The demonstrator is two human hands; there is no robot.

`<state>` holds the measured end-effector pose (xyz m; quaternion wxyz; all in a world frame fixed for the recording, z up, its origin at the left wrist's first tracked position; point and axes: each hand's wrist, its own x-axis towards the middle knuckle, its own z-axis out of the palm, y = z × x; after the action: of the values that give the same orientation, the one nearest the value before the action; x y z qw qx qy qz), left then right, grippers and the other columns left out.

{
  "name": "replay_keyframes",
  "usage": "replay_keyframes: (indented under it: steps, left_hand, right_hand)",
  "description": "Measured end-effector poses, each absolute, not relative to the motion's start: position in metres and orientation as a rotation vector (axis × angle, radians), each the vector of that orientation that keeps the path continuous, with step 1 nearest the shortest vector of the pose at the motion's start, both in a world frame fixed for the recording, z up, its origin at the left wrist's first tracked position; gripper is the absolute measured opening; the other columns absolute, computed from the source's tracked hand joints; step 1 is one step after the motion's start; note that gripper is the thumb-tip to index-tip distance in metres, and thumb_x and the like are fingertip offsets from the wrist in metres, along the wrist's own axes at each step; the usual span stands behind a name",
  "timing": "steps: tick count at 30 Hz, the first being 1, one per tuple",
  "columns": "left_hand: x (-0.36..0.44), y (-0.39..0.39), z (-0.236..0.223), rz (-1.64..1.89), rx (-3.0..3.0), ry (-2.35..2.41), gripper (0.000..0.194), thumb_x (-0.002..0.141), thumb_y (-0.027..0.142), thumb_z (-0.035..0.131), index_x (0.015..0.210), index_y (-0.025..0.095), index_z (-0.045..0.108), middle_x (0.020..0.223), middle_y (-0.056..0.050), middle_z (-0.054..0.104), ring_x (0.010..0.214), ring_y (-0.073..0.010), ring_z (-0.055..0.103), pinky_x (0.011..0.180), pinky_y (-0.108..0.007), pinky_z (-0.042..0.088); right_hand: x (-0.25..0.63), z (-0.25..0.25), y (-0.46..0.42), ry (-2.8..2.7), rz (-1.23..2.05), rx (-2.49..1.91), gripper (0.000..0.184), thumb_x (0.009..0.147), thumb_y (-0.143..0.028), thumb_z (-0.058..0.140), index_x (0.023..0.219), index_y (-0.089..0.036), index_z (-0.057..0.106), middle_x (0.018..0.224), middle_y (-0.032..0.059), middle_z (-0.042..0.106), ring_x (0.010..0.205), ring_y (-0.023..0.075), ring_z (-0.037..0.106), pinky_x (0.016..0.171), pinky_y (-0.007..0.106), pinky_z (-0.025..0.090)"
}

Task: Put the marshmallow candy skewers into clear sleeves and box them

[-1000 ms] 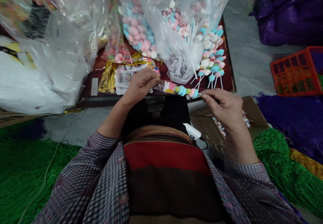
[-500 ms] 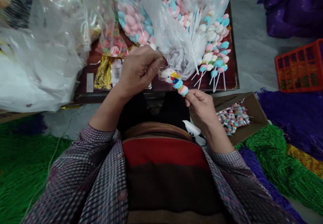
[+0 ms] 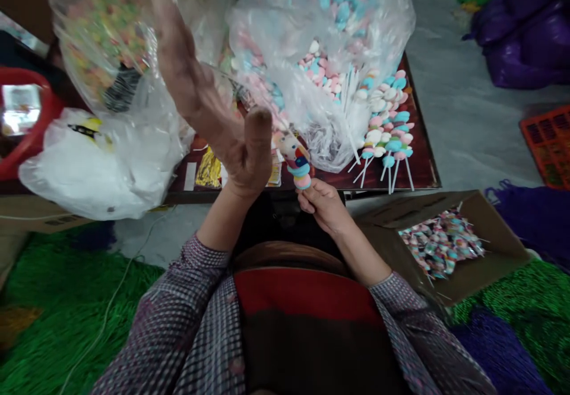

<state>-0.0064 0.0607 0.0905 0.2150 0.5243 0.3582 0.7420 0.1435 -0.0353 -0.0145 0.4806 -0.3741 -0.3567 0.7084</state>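
Observation:
My right hand pinches the lower end of a marshmallow skewer of pink, blue and yellow pieces. A clear bag printed with a face covers the skewer's upper part. My left hand is raised to the left of it, fingers stretched out and thumb apart, blurred by motion. Behind the left hand, partly hidden, lie gold twist ties. To the right, on the table, several unwrapped marshmallow skewers lie in a pile beside a plastic bag of white sticks.
A big clear bag of marshmallows stands at the back. On the left are a white plastic bag, a bag of colourful sweets and a red basin. An open carton of wrapped skewers stands at right, near an orange crate.
My left hand has gone from closed fingers near the skewer's top to an outstretched hand, raised up and left. The skewer has shifted slightly left in my right hand. The view has shifted.

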Motion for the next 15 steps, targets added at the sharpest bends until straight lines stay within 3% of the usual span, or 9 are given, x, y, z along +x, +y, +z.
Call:
replay_keyframes:
  steps: [2, 6, 8, 11, 13, 15]
  left_hand:
    - [0.001, 0.052, 0.08, 2.026, 1.417, 0.826, 0.077, 0.081, 0.074, 0.062, 0.139, 0.037, 0.028, 0.164, 0.0, 0.03, 0.158, -0.0225, 0.026, 0.13, -0.04, 0.026]
    - [0.004, 0.037, 0.06, 1.705, 1.254, 0.726, 0.065, 0.083, 0.073, 0.064, 0.137, 0.041, 0.046, 0.155, -0.002, 0.049, 0.139, -0.0264, 0.054, 0.109, -0.04, 0.05]
    - [0.004, 0.035, 0.057, 1.559, 1.166, 0.687, 0.051, 0.086, 0.064, 0.067, 0.128, 0.036, 0.058, 0.13, -0.004, 0.068, 0.116, -0.0237, 0.069, 0.098, -0.039, 0.055]
    - [0.009, 0.032, 0.057, 1.49, 1.154, 0.683, 0.035, 0.091, 0.053, 0.067, 0.112, 0.026, 0.068, 0.082, -0.002, 0.072, 0.087, -0.0204, 0.074, 0.09, -0.038, 0.057]
    - [0.014, 0.029, 0.054, 1.48, 1.159, 0.711, 0.038, 0.09, 0.056, 0.066, 0.111, 0.025, 0.068, 0.071, 0.0, 0.066, 0.08, -0.0197, 0.073, 0.083, -0.037, 0.058]
    - [0.018, 0.024, 0.047, 1.433, 1.156, 0.739, 0.042, 0.089, 0.058, 0.067, 0.116, 0.026, 0.066, 0.073, 0.0, 0.065, 0.079, -0.0188, 0.072, 0.075, -0.034, 0.057]
  right_hand:
    - [0.142, -0.012, -0.034, -0.859, 1.733, -0.893, 0.035, 0.082, -0.053, 0.076, 0.08, -0.02, 0.063, 0.053, -0.0095, 0.048, 0.045, 0.004, 0.032, 0.048, 0.023, 0.02]
    - [0.144, -0.01, -0.036, -0.853, 1.728, -0.906, 0.036, 0.082, -0.053, 0.076, 0.082, -0.019, 0.065, 0.051, -0.0096, 0.048, 0.043, 0.0039, 0.031, 0.047, 0.023, 0.018]
    - [0.145, -0.011, -0.038, -0.865, 1.731, -0.932, 0.037, 0.082, -0.055, 0.075, 0.083, -0.019, 0.066, 0.05, -0.0096, 0.047, 0.043, 0.004, 0.03, 0.046, 0.023, 0.017]
    - [0.144, -0.011, -0.04, -0.884, 1.746, -0.94, 0.038, 0.083, -0.056, 0.073, 0.084, -0.019, 0.067, 0.049, -0.0094, 0.047, 0.042, 0.0041, 0.029, 0.044, 0.023, 0.015]
    - [0.143, -0.01, -0.04, -0.886, 1.752, -0.927, 0.038, 0.083, -0.057, 0.073, 0.084, -0.019, 0.066, 0.048, -0.0094, 0.047, 0.041, 0.0041, 0.029, 0.043, 0.023, 0.014]
    - [0.14, -0.008, -0.04, -0.887, 1.755, -0.921, 0.04, 0.083, -0.059, 0.073, 0.083, -0.02, 0.065, 0.048, -0.0094, 0.047, 0.041, 0.0042, 0.029, 0.043, 0.023, 0.014]
